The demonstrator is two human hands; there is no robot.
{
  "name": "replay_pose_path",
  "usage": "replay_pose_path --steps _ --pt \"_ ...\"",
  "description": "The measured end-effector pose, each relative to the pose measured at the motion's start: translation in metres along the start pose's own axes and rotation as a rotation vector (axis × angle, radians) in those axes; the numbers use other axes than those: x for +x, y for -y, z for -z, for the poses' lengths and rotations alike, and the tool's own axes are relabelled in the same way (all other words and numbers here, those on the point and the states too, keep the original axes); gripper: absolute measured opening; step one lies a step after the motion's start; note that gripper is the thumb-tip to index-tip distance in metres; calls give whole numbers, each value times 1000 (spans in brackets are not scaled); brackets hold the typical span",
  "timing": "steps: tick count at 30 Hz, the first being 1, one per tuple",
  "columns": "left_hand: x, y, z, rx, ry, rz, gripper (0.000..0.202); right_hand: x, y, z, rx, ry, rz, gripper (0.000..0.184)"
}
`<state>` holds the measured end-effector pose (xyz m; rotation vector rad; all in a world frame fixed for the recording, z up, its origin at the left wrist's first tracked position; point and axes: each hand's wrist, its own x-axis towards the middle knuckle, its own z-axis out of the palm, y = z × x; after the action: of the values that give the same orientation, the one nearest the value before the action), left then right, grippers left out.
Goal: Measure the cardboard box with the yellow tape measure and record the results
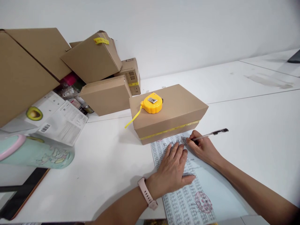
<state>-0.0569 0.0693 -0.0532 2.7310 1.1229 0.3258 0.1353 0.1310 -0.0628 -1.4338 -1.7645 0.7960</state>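
Between the fingers of my right hand [203,148] is a pen [214,133] with a clear barrel and a dark end. Its tip meets the top part of a printed sheet [180,203], which carries lines of characters and a round red stamp. My left hand [173,165] lies flat on the same sheet with its fingers apart, and a pink band circles that wrist. Just beyond both hands sits a closed cardboard box [178,104] sealed with yellow tape. On its top rests a yellow tape measure [152,103] with a wrist strap hanging over the edge.
Several cardboard boxes [106,97] are piled at the back left against the wall. A white carton with an avocado picture [62,120] leans there, with a mint green bottle [47,153] in front of it. Seams cross the white table [112,175].
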Motion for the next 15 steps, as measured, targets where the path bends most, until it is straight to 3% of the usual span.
replay_pose_path --steps 15 --pt "0 -1 4 -26 16 5 74 1 3 2 -18 6 -4 19"
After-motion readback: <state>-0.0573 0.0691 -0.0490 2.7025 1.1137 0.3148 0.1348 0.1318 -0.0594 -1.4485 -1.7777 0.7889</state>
